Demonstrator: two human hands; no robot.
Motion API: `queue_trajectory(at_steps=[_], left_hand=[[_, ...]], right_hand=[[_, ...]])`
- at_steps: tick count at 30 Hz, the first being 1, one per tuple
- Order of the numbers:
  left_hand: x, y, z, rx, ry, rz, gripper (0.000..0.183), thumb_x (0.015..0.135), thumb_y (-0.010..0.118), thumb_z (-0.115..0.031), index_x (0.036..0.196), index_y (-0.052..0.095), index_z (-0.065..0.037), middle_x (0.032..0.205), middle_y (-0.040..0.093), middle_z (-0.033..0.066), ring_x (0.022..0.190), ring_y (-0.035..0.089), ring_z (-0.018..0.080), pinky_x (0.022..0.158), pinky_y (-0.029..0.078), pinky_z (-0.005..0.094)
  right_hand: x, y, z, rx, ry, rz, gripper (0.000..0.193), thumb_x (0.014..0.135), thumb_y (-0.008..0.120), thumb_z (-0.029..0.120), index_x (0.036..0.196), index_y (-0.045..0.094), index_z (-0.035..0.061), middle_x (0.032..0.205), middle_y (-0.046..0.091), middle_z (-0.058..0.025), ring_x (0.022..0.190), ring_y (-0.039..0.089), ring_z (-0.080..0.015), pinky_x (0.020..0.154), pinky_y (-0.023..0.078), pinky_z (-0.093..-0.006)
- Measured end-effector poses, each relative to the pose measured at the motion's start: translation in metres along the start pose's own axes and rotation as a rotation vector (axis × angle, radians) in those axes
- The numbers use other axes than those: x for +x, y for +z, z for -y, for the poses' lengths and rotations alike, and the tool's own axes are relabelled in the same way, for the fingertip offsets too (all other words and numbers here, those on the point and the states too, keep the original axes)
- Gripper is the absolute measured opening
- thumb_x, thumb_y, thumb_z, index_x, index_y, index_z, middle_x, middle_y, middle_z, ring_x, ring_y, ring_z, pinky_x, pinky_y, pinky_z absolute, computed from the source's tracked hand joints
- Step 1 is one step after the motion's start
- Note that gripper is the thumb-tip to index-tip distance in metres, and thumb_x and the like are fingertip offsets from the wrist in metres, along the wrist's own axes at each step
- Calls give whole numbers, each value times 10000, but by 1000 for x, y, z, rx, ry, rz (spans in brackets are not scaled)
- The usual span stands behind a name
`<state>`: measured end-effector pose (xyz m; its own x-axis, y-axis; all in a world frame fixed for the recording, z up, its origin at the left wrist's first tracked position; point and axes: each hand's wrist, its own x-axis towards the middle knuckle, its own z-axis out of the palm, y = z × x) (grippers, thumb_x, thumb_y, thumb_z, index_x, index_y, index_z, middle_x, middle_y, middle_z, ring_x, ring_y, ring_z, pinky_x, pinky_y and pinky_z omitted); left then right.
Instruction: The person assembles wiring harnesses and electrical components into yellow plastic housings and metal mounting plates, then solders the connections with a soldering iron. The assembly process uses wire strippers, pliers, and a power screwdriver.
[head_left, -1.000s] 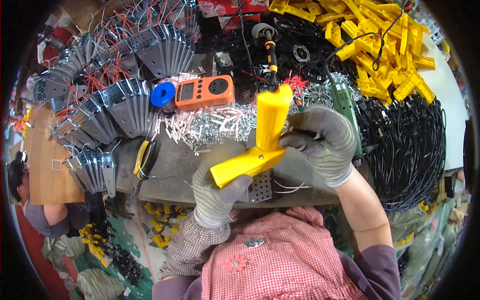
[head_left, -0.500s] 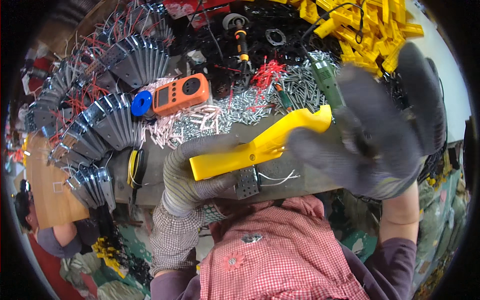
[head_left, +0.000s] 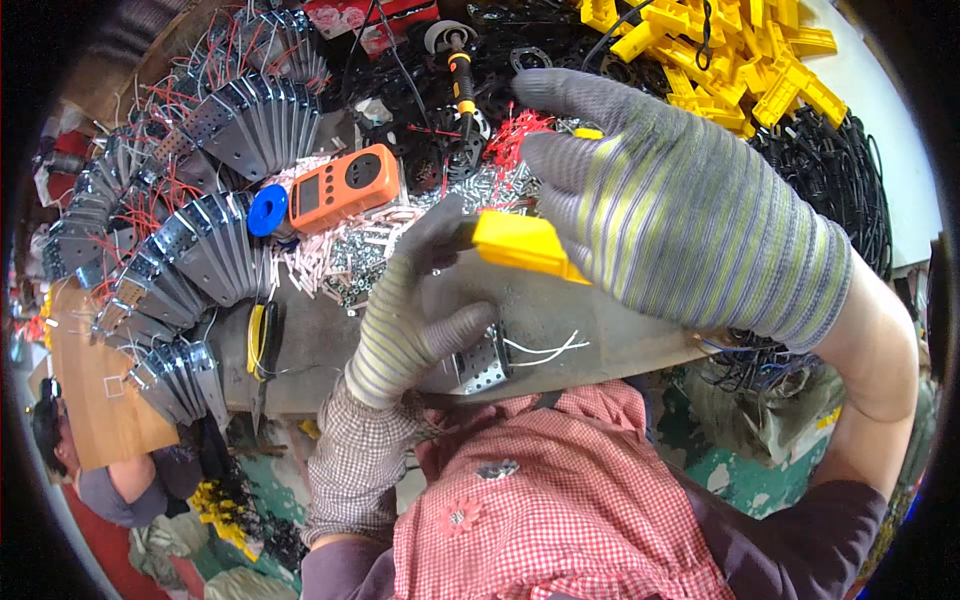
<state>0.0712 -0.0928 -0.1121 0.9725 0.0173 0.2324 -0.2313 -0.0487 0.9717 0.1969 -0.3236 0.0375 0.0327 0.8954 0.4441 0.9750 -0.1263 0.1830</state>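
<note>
My right hand [head_left: 690, 205], in a grey striped glove, is closed round a yellow plastic housing piece [head_left: 522, 242] and hides most of it. One end of the piece sticks out toward my left hand. My gloved left hand [head_left: 405, 315] is open beside that end, its thumb and fingers spread with nothing between them. Below the thumb a perforated metal bracket [head_left: 484, 366] with two white wires lies at the near table edge. The green power screwdriver is hidden behind my right hand.
An orange meter [head_left: 345, 187] and a blue spool [head_left: 268, 210] stand beside heaped screws [head_left: 370, 255]. Grey metal brackets [head_left: 215, 245] line the left side, near yellow-handled pliers [head_left: 260, 345]. Yellow housings [head_left: 750, 60] and black cables [head_left: 830, 180] fill the right. Another person [head_left: 120, 480] is at far left.
The right hand has moved inward and taken hold of the yellow housing piece. My left hand has let go of it, and the piece has shifted right and turned.
</note>
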Motion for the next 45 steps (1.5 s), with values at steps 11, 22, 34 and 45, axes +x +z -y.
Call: queue_trajectory(at_steps=[11,22,34,45], left_hand=[[-27,7,0,672,93,335,1153,650,957,-415,1602,441,-18,1176,678,203,1104,651,420,987,517,499],[-33,3,16,646,78,271,1154,665,970,-339,1629,410,-41,1123,641,206,1049,627,419,962,524,514],[-35,-2,17,622,115,269,1208,675,974,-308,1678,339,-83,1105,635,200,997,626,412,933,529,517],[-38,-1,15,650,106,244,1206,681,971,-321,1684,341,-94,1058,606,203,948,610,398,902,525,512]], right_hand=[[-40,-26,14,-357,98,568,287,723,751,213,999,769,134,955,672,-2,944,640,-246,869,528,-399],[-97,42,72,337,575,204,532,744,835,379,1224,793,155,990,715,-25,832,647,-266,754,535,-421],[-94,75,69,451,550,167,435,786,842,181,1219,810,168,1033,723,-64,890,675,-295,796,563,-431],[-96,89,29,826,487,458,540,804,896,290,1298,755,125,1077,709,-130,999,711,-365,877,573,-438]])
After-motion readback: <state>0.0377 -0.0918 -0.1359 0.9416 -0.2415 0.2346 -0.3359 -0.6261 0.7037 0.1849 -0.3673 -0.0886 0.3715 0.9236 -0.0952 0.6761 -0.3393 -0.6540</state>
